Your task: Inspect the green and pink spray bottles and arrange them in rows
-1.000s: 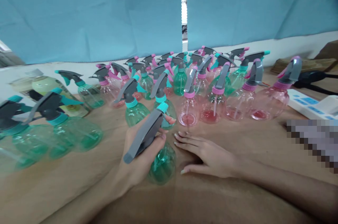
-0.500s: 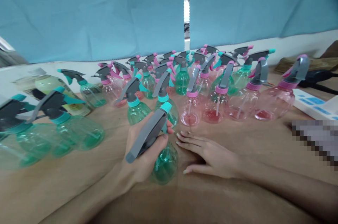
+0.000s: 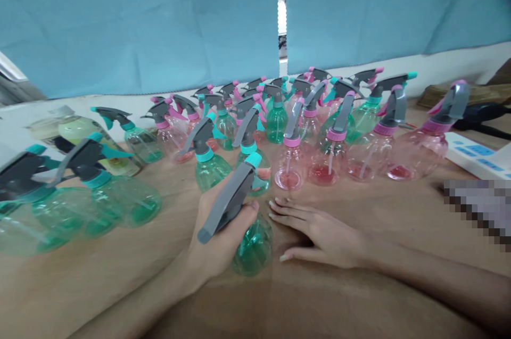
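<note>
My left hand (image 3: 217,235) is wrapped around the neck of a green spray bottle (image 3: 255,246) with a grey and turquoise trigger head. The bottle stands on the wooden table (image 3: 319,296), its nozzle pointing away from me; the trigger is mostly hidden by my fingers. Just right of the bottle, my right hand (image 3: 319,232) lies palm down on the table, fingers stretched out and thumb apart, holding nothing. Close beyond my left hand stand two more green spray bottles, the nearer one (image 3: 211,171) partly covered by it. A pink spray bottle (image 3: 288,166) stands beyond my right fingertips.
Several pink and green spray bottles crowd the back of the table. More green bottles (image 3: 128,203) stand at the left, before a pale yellow bottle (image 3: 80,131). At the right are a white and blue device (image 3: 479,155), a pixelated flat object (image 3: 479,206) and black handles (image 3: 487,118).
The view has shifted slightly. The fingertips of my left hand, seen earlier beyond the bottle's trigger, are now hidden behind the spray head. My right hand keeps its flat pose.
</note>
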The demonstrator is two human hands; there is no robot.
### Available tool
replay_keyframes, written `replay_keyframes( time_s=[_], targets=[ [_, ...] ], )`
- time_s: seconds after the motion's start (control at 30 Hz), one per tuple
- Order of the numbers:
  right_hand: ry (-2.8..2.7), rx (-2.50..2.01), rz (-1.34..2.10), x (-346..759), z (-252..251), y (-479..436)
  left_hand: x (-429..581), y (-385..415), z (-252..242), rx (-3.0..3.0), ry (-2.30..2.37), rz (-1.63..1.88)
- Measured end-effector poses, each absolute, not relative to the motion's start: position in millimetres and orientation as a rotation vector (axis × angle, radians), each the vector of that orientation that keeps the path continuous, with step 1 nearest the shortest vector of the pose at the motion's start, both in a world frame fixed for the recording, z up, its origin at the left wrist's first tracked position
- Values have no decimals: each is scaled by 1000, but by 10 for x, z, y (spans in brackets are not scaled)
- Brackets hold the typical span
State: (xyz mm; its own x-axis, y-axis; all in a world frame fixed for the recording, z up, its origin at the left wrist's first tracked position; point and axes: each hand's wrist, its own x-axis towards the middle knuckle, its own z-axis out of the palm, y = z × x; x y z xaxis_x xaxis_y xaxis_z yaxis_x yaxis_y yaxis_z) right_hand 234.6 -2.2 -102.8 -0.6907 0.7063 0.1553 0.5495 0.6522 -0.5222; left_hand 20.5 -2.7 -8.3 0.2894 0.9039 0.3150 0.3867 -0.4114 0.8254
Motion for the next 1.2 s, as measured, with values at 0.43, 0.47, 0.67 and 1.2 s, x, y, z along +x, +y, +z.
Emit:
replay_keyframes(
  time_s=[0.43,0.47,0.67,1.2],
  targets=[
    [-2526,-983,630,2356,-1040,-22,171,-21,-154,1794,1047,1080],
    [-2527,-984,629,2356,-1040,-22,173,-22,-154,1797,1047,1087],
    [-2530,-998,631,2354,-1035,-28,187,-48,-139,1796,1044,1098],
    [-2578,-1008,627,2352,-1002,-30,208,-48,-79,1779,1047,1077]
  ],
)
